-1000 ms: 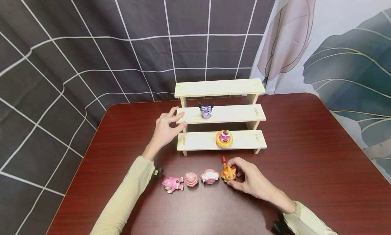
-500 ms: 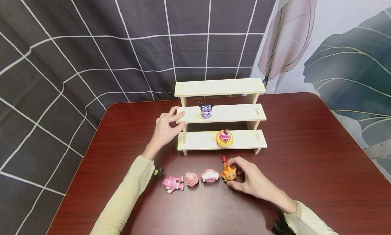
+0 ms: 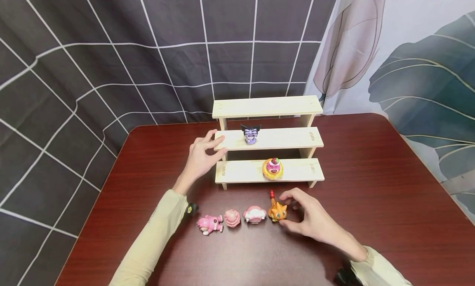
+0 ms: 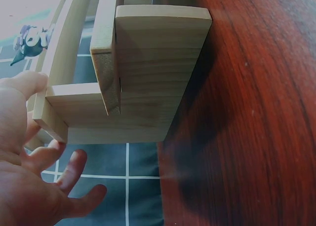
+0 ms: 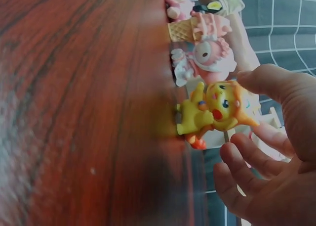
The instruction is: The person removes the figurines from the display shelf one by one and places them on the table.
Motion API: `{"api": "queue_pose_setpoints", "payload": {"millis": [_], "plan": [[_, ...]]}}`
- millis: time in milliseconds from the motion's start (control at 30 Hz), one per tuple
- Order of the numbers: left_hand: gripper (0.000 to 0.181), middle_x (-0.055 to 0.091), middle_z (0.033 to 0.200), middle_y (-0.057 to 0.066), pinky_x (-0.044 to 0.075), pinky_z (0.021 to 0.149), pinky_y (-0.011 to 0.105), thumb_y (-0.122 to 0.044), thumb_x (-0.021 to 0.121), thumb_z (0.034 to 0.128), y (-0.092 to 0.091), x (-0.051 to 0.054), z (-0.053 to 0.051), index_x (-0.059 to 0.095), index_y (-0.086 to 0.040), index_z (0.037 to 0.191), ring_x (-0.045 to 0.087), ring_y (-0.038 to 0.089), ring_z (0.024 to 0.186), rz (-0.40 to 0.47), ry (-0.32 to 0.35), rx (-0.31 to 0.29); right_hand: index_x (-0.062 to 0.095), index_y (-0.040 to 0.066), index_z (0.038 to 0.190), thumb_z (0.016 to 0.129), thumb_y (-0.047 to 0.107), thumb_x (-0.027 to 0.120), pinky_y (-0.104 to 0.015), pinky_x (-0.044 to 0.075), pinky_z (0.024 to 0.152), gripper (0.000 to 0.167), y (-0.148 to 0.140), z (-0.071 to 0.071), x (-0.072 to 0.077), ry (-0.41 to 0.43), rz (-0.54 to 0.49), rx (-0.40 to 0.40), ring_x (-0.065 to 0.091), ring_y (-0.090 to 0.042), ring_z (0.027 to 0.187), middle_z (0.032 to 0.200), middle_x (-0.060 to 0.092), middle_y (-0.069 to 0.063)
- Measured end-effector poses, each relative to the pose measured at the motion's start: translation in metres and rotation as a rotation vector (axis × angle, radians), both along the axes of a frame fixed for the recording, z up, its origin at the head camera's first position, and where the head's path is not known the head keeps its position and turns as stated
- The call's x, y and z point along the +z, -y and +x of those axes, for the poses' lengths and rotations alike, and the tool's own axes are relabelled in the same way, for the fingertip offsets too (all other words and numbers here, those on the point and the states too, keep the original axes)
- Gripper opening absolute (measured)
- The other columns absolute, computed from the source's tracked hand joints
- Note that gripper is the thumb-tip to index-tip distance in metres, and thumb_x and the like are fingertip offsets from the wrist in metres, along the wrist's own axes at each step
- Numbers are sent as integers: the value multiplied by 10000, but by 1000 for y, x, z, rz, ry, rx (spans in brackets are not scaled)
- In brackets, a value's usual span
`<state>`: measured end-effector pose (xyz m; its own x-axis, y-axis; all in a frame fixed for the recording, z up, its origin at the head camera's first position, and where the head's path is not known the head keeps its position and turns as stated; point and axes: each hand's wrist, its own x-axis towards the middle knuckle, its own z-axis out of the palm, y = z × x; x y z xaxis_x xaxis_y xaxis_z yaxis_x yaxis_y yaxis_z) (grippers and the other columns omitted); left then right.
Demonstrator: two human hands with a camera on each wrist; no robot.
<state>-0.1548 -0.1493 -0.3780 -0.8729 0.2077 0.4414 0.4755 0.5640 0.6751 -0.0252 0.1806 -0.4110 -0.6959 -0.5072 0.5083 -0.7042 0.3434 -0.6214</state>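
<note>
Pale khaki sleeves [image 3: 150, 238] — long, lightly creased, black wrist pieces [image 3: 194, 207] (one yellow-marked)

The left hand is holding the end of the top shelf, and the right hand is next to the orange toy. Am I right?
Not quite: the left hand is holding the end of the middle shelf, the one with the purple toy. The head view shows it. The right hand is next to the orange toy, as you said.
</note>
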Motion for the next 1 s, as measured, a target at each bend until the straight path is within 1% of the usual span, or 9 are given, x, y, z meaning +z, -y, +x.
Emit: {"api": "queue_pose_setpoints", "payload": {"millis": [200, 400, 600, 733, 867, 1000], "plan": [[398, 559, 1417, 138, 403, 864, 528, -195, 789, 865, 0, 0, 0, 717, -88, 1242, 534, 389, 1112, 3, 2, 0, 609, 42, 1110, 592, 10, 901, -245, 485, 719, 595, -3, -3, 3, -37, -27, -1, 603, -186, 809, 1002, 623, -39], [408, 562, 1415, 134, 399, 866, 535, -195, 798, 855, -1, 0, 0, 718, -80, 1239, 534, 407, 1119, 4, -5, -3, 631, 106, 1104, 635, 0, 890, -253, 499, 721, 546, -6, -8, 17, -16, -41, -28, 608, -151, 820, 1004, 626, 41], [410, 557, 1421, 135, 396, 870, 534, -200, 797, 858, 0, 0, 0, 716, -84, 1242, 532, 394, 1121, 3, 3, 2, 641, 93, 1071, 649, -52, 864, -257, 504, 688, 499, -9, -22, 31, -33, -51, -53, 605, -112, 830, 958, 641, 36], [413, 551, 1426, 137, 397, 864, 536, -206, 797, 858, -1, 0, 0, 715, -80, 1243, 532, 398, 1121, 5, 2, -4, 642, 70, 1053, 671, -77, 849, -248, 504, 645, 458, -10, -32, 38, -15, -71, -69, 604, -111, 820, 932, 639, 32], [410, 553, 1425, 131, 393, 865, 538, -207, 798, 857, -1, 0, 0, 717, -84, 1240, 532, 428, 1121, 10, 2, -5, 647, 54, 1049, 680, -105, 839, -236, 505, 635, 445, -9, -40, 45, -10, -85, -79, 619, -142, 784, 914, 652, -21], [402, 557, 1420, 131, 394, 864, 537, -202, 795, 861, 0, 0, 0, 718, -87, 1239, 534, 419, 1113, 10, -1, -1, 650, 45, 1050, 691, -124, 822, -223, 510, 655, 432, -8, -47, 53, -19, -93, -80, 637, -172, 793, 932, 662, -72]]}}
